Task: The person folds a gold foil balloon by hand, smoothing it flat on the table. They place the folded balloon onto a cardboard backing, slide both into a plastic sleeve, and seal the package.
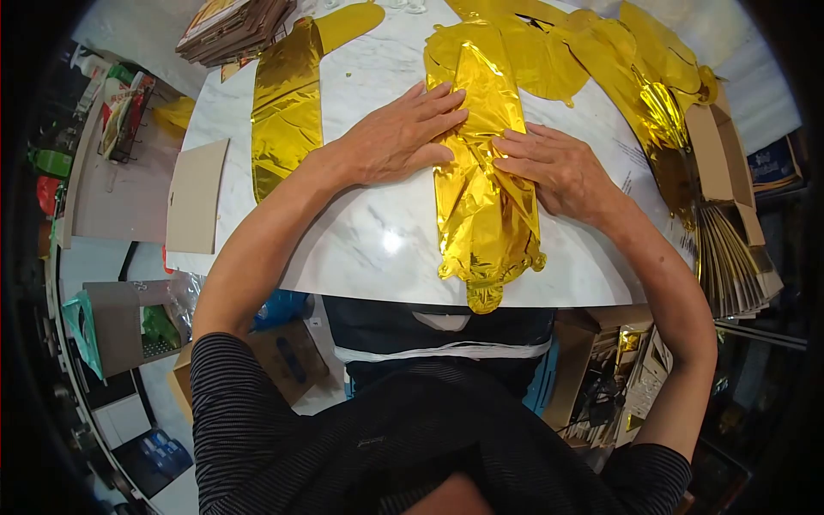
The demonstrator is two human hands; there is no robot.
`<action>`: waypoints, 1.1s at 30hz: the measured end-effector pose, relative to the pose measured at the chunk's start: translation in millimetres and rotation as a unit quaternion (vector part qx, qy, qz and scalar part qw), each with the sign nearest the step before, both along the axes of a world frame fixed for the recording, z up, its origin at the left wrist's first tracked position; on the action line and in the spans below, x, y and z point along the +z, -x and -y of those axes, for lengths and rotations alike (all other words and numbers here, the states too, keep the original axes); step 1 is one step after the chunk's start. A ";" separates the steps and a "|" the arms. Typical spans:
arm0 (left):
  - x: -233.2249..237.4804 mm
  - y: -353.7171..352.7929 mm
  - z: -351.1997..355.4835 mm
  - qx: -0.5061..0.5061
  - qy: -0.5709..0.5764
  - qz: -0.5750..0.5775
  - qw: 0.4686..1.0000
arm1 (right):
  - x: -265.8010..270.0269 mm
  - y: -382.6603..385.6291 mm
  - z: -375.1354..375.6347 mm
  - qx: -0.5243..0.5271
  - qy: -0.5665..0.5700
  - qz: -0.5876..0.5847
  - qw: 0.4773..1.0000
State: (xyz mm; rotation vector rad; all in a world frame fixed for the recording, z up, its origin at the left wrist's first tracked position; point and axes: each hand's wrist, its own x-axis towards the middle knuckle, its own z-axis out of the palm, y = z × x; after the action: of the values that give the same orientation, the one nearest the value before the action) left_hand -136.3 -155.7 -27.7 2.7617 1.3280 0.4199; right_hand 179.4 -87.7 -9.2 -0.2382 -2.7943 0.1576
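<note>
A flat gold foil balloon lies lengthwise on the white marbled table, its tabbed lower end at the front edge. My left hand rests on its left side, fingers stretched out across the foil. From the right, my right hand lies on the foil with its fingers extended. Creases run through the foil between both hands. Another gold foil balloon lies to the left, bent at its top. More gold foil balloons overlap beyond my right hand and run toward the right edge.
A cardboard sheet sits at the left table edge, and a stack of cardboard stands at the back left. On the right are an open carton and a row of upright cards. Below the table, a box holds packets.
</note>
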 end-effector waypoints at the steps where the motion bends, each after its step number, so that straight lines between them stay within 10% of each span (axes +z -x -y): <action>1: 0.4 2.4 -1.0 -0.001 -0.001 -0.002 1.000 | -1.5 -0.5 -0.9 -0.001 0.009 -0.003 1.000; 33: 26.5 4.3 2.2 0.036 0.181 0.257 0.949 | 18.8 44.5 -50.9 -0.284 0.432 -0.063 0.853</action>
State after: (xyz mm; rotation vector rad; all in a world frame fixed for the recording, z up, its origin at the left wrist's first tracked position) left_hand -140.7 -157.9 -1.1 2.1124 1.2208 0.7499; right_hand 134.9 -36.8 9.6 -1.1811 -2.1982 1.2124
